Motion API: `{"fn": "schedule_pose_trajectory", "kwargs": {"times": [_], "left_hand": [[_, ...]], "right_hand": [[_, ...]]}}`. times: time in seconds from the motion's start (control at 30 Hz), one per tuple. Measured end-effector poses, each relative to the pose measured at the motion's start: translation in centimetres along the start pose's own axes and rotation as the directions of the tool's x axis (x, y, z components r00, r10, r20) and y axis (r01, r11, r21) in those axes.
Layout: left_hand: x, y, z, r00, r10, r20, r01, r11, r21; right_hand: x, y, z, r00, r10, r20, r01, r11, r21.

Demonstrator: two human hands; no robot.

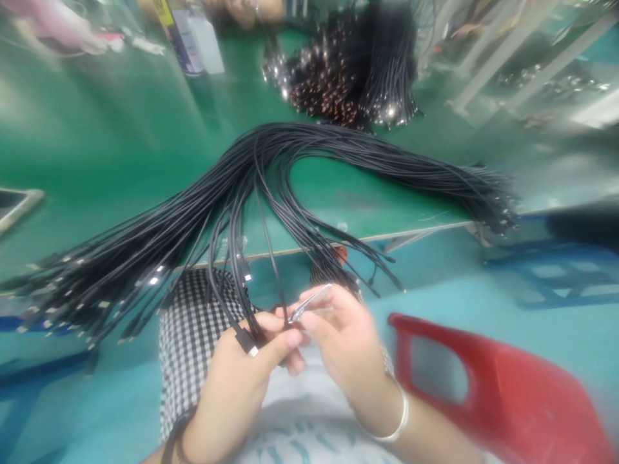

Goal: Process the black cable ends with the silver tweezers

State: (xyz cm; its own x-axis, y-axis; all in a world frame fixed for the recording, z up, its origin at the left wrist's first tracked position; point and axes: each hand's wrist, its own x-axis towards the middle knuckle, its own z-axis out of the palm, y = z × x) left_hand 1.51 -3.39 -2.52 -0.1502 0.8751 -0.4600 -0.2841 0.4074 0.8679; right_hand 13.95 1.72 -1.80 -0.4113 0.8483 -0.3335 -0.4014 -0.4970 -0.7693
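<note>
My left hand (pixel 236 367) is closed round several black cables, and a cable plug with a bright metal tip (pixel 248 343) sticks out beside its thumb. Close by, my right hand (pixel 348 341) pinches a thin, shiny silver tool (pixel 312 303), perhaps tweezers; blur hides its exact kind. The tool's lower end meets a single cable (pixel 271 251) at my left fingertips. These cables come down from a large bundle of black cables (pixel 261 145) draped over the green table, its many plug ends (pixel 87 303) fanned over the front edge at left.
More black cables (pixel 348 71) with shiny ends lie at the back of the green table (pixel 120 129). A spray can (pixel 178 38) and a white bottle (pixel 207 45) stand there too. A red stool (pixel 503 386) is at right, a blue stool (pixel 570 264) beyond. Another person's hand (pixel 251 9) shows at the top.
</note>
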Motion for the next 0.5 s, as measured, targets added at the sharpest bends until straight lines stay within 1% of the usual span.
{"fn": "schedule_pose_trajectory", "kwargs": {"times": [0.07,0.17,0.23,0.3,0.37,0.43,0.5], "left_hand": [[-0.03,-0.06,0.04,1.0,-0.002,-0.002,0.002,1.0,-0.015],[-0.11,-0.09,0.11,1.0,-0.004,0.006,0.004,0.999,-0.038],[-0.13,-0.01,0.19,1.0,-0.007,0.006,0.008,0.998,-0.056],[-0.07,0.14,0.33,1.0,-0.022,-0.003,0.022,0.997,-0.08],[0.06,0.25,0.48,0.999,-0.043,-0.012,0.041,0.994,-0.102],[0.19,0.15,0.44,0.998,-0.055,-0.02,0.052,0.992,-0.116],[0.21,-0.27,0.03,0.997,-0.05,-0.062,0.042,0.992,-0.123]], "right_hand": [[-0.07,-0.21,0.1,1.0,-0.014,-0.019,0.013,0.999,-0.035],[-0.08,-0.31,0.19,0.996,-0.039,-0.081,0.033,0.997,-0.071],[0.0,-0.14,0.13,0.989,-0.048,-0.138,0.039,0.997,-0.065],[0.12,0.17,0.0,0.986,-0.049,-0.162,0.045,0.999,-0.027],[0.23,0.46,-0.09,0.992,-0.035,-0.117,0.039,0.999,0.033],[0.31,0.57,-0.09,0.999,-0.018,-0.04,0.021,0.996,0.084],[0.36,0.49,0.03,1.0,0.006,0.017,-0.008,0.992,0.122]]}}
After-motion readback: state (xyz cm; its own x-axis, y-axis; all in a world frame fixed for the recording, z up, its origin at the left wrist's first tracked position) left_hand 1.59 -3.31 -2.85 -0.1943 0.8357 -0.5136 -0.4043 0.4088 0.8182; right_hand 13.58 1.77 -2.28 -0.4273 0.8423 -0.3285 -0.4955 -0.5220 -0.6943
